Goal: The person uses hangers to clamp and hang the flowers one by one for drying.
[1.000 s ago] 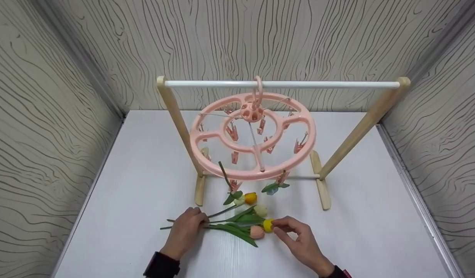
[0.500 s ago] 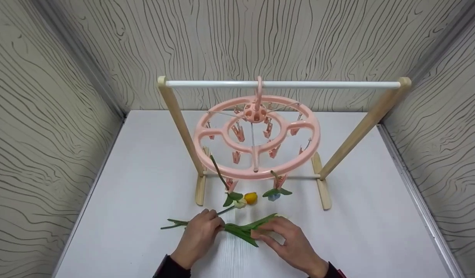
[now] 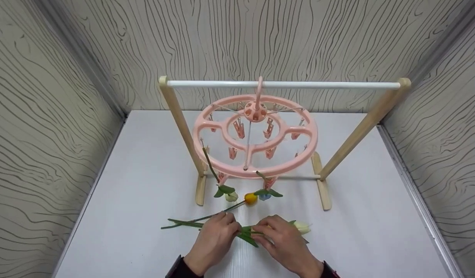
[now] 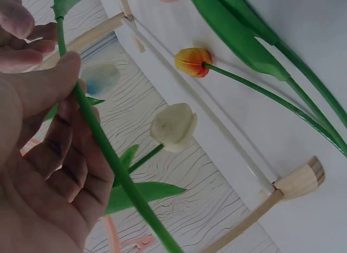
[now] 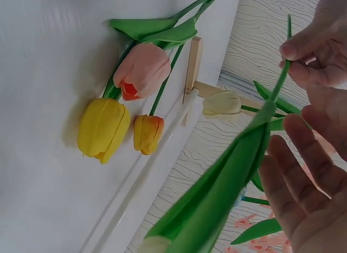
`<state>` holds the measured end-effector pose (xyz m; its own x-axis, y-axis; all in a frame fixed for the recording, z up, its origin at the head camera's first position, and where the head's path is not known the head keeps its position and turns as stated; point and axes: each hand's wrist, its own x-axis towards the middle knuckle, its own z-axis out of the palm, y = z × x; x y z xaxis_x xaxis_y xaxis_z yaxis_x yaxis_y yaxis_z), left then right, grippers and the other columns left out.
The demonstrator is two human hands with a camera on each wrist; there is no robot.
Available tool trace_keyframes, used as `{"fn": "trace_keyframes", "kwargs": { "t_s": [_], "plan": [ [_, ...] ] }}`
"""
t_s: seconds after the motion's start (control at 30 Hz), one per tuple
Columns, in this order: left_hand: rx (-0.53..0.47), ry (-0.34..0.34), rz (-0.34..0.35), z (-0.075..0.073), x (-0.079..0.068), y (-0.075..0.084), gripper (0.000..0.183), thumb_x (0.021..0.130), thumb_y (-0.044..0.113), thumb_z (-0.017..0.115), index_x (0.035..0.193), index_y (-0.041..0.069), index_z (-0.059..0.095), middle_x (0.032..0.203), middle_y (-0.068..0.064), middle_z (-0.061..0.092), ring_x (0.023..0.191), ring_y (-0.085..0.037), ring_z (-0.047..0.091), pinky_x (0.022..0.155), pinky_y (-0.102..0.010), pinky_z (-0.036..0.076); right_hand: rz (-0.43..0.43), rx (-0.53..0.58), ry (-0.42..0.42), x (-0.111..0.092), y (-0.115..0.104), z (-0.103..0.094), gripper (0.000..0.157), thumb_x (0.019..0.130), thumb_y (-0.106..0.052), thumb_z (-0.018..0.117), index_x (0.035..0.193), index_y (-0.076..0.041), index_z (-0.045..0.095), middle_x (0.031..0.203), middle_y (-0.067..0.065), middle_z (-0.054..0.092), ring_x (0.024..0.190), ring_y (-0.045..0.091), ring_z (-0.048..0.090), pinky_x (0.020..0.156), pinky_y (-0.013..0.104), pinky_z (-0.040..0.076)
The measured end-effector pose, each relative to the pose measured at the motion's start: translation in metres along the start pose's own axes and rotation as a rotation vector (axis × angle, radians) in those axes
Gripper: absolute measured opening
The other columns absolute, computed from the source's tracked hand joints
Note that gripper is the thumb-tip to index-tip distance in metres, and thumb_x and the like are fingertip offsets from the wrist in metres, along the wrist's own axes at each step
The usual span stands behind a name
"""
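Observation:
My left hand [image 3: 218, 237] pinches the green stem [image 4: 122, 177] of a white tulip [image 3: 302, 227] between thumb and fingers. Close beside it is my right hand [image 3: 285, 239], its fingers loosely extended along the stem near the base of the leaves [image 5: 217, 177]. A yellow tulip [image 5: 103, 128] and a pink tulip [image 5: 142, 71] lie on the table, mostly covered by my hands in the head view. An orange-yellow tulip [image 3: 250, 199] lies just beyond them. From a round pink clip hanger [image 3: 314, 133] hang another white tulip [image 3: 231, 197] and a pale blue tulip [image 3: 265, 197], heads down.
The hanger hooks over the white bar [image 3: 330, 84] of a rack with wooden legs [image 3: 345, 133]. Several pink clips [image 3: 239, 129] dangle from its rings. Patterned walls [image 3: 237, 38] enclose the white table [image 3: 376, 231] at the back and sides.
The left hand has slid right along the stems and now holds the white tulip, whose head has moved right. My right hand has left the yellow tulip's head. The hanger has swung and turned slightly.

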<state>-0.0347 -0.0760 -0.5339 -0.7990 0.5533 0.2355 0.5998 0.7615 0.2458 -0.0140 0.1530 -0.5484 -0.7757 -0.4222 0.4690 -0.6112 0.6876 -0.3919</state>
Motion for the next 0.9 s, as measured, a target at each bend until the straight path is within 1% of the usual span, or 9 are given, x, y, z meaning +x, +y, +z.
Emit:
{"fn": "trace_keyframes", "kwargs": {
  "t_s": [0.13,0.23,0.33,0.4,0.53,0.63,0.7,0.8,0.9],
  "plan": [
    [-0.001,-0.038,0.003,-0.005,0.005,0.009,0.007,0.090,0.014,0.088,0.093,0.021,0.085,0.083,0.007,0.070,0.076,-0.006,0.058,0.068,-0.017,0.051,-0.052,-0.032,0.048,-0.001,0.002,0.002,0.027,0.078,-0.017,0.097,0.103,-0.020,0.087,0.093,-0.012,0.072,0.084,0.003,0.065,0.073,0.011,0.053],
    [0.006,-0.042,0.007,-0.007,0.008,0.013,0.008,0.091,0.014,0.087,0.094,0.021,0.085,0.085,0.007,0.071,0.076,-0.006,0.057,0.068,-0.016,0.050,-0.073,-0.039,0.073,-0.003,0.003,0.002,0.024,0.080,-0.022,0.095,0.102,-0.021,0.088,0.090,-0.012,0.070,0.081,0.002,0.064,0.071,0.010,0.051],
    [0.015,-0.041,0.017,-0.009,0.009,0.016,0.007,0.091,0.015,0.087,0.094,0.021,0.085,0.086,0.007,0.072,0.078,-0.007,0.059,0.068,-0.016,0.051,-0.055,-0.043,0.073,-0.005,0.004,0.000,0.020,0.084,-0.029,0.090,0.104,-0.023,0.089,0.087,-0.013,0.069,0.078,0.001,0.060,0.068,0.007,0.047],
    [-0.002,-0.046,0.018,-0.010,0.010,0.017,0.007,0.091,0.015,0.087,0.096,0.021,0.085,0.087,0.007,0.073,0.078,-0.007,0.060,0.069,-0.016,0.051,-0.028,-0.036,0.068,-0.006,0.005,-0.001,0.020,0.086,-0.030,0.089,0.105,-0.023,0.089,0.085,-0.013,0.068,0.076,0.000,0.058,0.067,0.006,0.044],
    [-0.069,-0.057,0.005,-0.014,0.010,0.016,0.006,0.092,0.017,0.088,0.096,0.020,0.085,0.086,0.007,0.072,0.078,-0.006,0.058,0.069,-0.016,0.051,0.011,-0.006,0.055,-0.009,0.006,-0.006,0.022,0.084,-0.020,0.090,0.106,-0.022,0.088,0.086,-0.012,0.068,0.077,0.000,0.056,0.067,0.004,0.043],
    [-0.116,-0.048,-0.011,-0.019,0.009,0.012,0.006,0.092,0.018,0.088,0.097,0.020,0.084,0.086,0.007,0.072,0.081,-0.006,0.060,0.071,-0.017,0.052,0.021,-0.001,0.058,-0.011,0.009,-0.010,0.023,0.079,-0.012,0.093,0.100,-0.020,0.088,0.087,-0.011,0.068,0.078,0.001,0.058,0.068,0.004,0.046],
    [-0.149,-0.035,-0.031,-0.023,0.008,0.009,0.010,0.092,0.020,0.089,0.100,0.020,0.084,0.089,0.007,0.073,0.084,-0.007,0.062,0.072,-0.018,0.053,0.033,-0.007,0.067,-0.012,0.011,-0.014,0.025,0.075,-0.008,0.095,0.096,-0.019,0.087,0.087,-0.012,0.069,0.078,0.001,0.059,0.070,0.004,0.047],
    [-0.218,-0.003,-0.075,-0.029,0.005,0.003,0.018,0.089,0.020,0.091,0.105,0.019,0.082,0.096,0.007,0.076,0.088,-0.009,0.063,0.074,-0.019,0.056,0.063,0.004,0.088,-0.014,0.016,-0.021,0.028,0.071,-0.001,0.097,0.092,-0.018,0.086,0.086,-0.012,0.070,0.079,0.002,0.061,0.073,0.004,0.049],
    [-0.313,0.056,-0.117,-0.032,0.003,-0.003,0.025,0.087,0.018,0.092,0.109,0.019,0.080,0.099,0.007,0.078,0.090,-0.009,0.065,0.076,-0.019,0.058,0.108,0.061,0.114,-0.016,0.019,-0.026,0.033,0.069,0.005,0.096,0.092,-0.017,0.086,0.087,-0.012,0.071,0.080,0.002,0.063,0.072,0.004,0.051]
  ]
}}
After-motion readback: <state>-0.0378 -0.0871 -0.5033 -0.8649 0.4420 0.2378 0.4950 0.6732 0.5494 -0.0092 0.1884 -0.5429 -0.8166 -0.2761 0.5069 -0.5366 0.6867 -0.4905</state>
